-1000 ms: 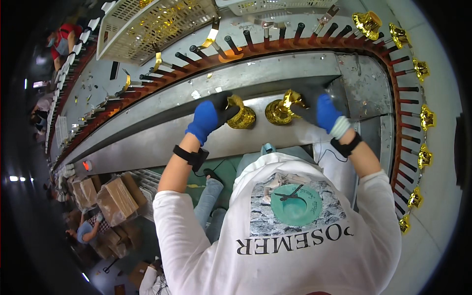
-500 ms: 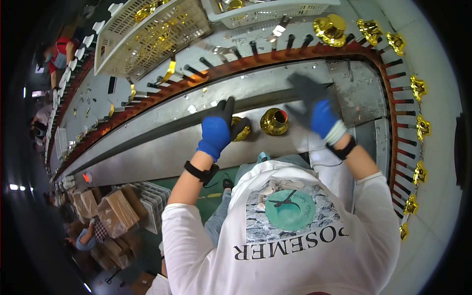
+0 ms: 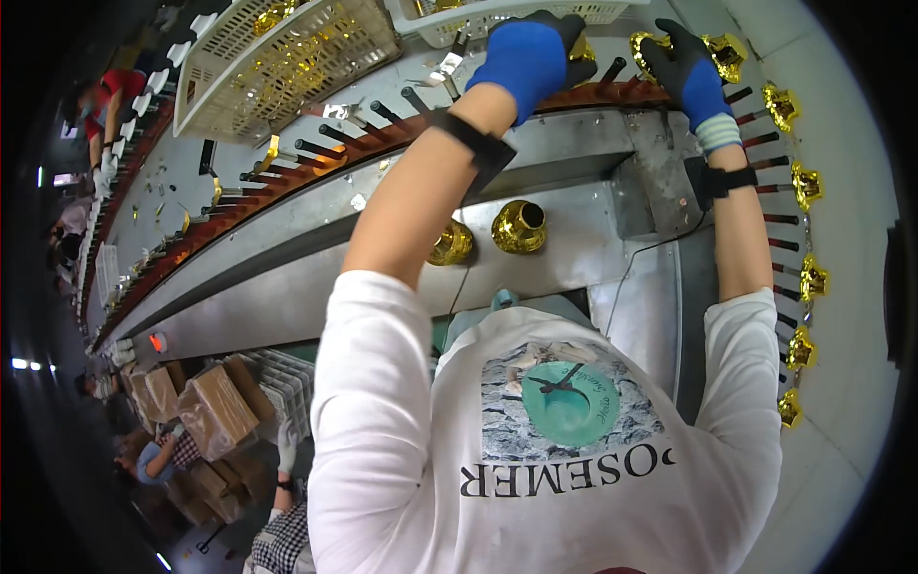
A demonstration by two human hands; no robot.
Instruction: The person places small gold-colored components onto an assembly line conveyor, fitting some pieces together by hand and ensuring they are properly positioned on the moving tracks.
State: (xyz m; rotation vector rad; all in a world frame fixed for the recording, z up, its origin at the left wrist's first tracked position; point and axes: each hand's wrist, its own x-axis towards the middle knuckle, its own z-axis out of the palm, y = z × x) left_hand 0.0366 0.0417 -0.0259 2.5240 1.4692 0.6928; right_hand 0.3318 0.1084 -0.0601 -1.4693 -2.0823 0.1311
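Both my hands wear gloves with blue backs and black fingers, and both reach to the far side of the rail. My left hand (image 3: pixel 532 59) is closed around a shiny gold flared piece (image 3: pixel 582 50), mostly hidden behind the fingers. To its right, my right hand (image 3: pixel 681 75) grips another gold flared piece (image 3: pixel 650 55) with thumb and fingers at its sides. On the metal ledge nearer me lie two round-bellied gold pots: one pot (image 3: pixel 519 228) has its dark opening showing, and the other pot (image 3: pixel 451 245) is partly covered by my left forearm.
A curved rail (image 3: pixel 368 143) carries several dark-tipped pegs. More gold flared pieces (image 3: pixel 806 185) follow it down the right side. Crates (image 3: pixel 287 72) with gold parts stand behind. Cardboard boxes (image 3: pixel 218 407) and co-workers, one in red (image 3: pixel 110 100), are at left.
Both hands have moved away from the ledge to the far rail and closed on gold pieces there. Gold pieces on the rail have shifted along it toward the left.
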